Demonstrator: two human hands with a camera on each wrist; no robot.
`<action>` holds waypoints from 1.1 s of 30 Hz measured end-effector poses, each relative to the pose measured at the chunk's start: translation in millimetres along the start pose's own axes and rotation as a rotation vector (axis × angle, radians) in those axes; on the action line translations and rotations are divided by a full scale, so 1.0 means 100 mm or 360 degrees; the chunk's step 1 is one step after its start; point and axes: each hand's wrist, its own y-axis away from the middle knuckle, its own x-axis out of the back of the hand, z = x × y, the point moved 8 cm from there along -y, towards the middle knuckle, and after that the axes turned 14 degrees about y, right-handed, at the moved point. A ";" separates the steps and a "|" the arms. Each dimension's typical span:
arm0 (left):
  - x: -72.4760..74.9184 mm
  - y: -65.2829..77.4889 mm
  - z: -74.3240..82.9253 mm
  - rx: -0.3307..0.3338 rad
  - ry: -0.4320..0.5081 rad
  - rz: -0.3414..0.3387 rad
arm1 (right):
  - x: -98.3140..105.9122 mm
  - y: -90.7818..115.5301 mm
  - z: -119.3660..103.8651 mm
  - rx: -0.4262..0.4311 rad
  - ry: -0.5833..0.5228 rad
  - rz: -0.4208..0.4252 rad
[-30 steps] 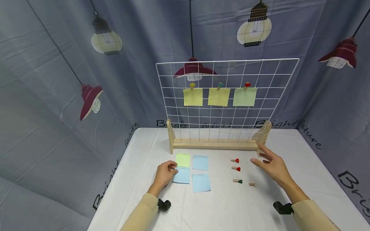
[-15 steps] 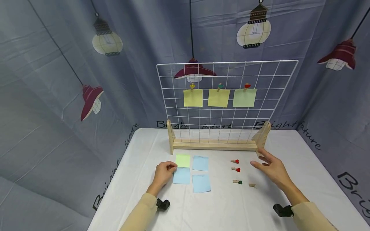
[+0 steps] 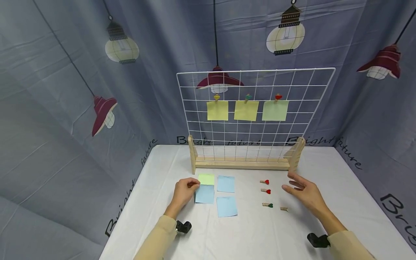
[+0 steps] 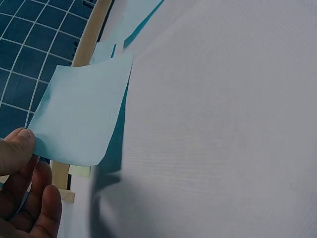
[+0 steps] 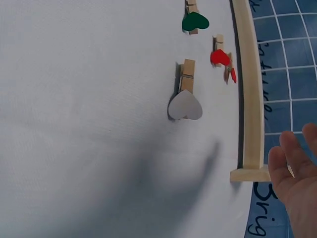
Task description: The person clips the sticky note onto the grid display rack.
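My left hand [image 3: 183, 193] pinches the upper left corner of a blue sticky note [image 3: 204, 195] between thumb and finger. In the left wrist view the note [image 4: 86, 111] is raised off the cloth and casts a shadow. It overlaps a light green note [image 3: 206, 178] in the head view. Two more blue notes [image 3: 225, 183] lie just to the right. My right hand [image 3: 305, 195] hovers with relaxed, spread fingers and holds nothing. Nearest to it are small clothespins: two with red hearts [image 3: 267, 191], one with a green heart [image 3: 268, 205] and one with a white heart [image 5: 185, 105].
Behind the notes stands a white wire grid [image 3: 302, 115] on a wooden base [image 3: 242, 164]. Two yellow notes [image 3: 217, 111] and a pale green note [image 3: 274, 111] hang on it from heart clothespins. A white cloth covers the table [image 3: 250, 234]; a patterned curtain [image 3: 156, 90] surrounds it.
My left hand has taken the lower left blue note by its corner and raised it slightly, so it now covers more of the green note. The right hand has barely moved.
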 end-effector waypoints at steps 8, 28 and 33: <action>0.02 -0.08 0.17 -0.0050 0.0006 0.0018 | -0.05 0.04 0.05 -0.0037 -0.0028 -0.0012; -0.07 -0.20 0.57 -0.0153 0.0045 -0.0014 | -0.26 0.13 0.27 -0.0137 -0.0064 -0.0102; -0.09 -0.22 0.65 -0.0190 0.0040 -0.0022 | -0.30 0.16 0.32 -0.0172 -0.0065 -0.0099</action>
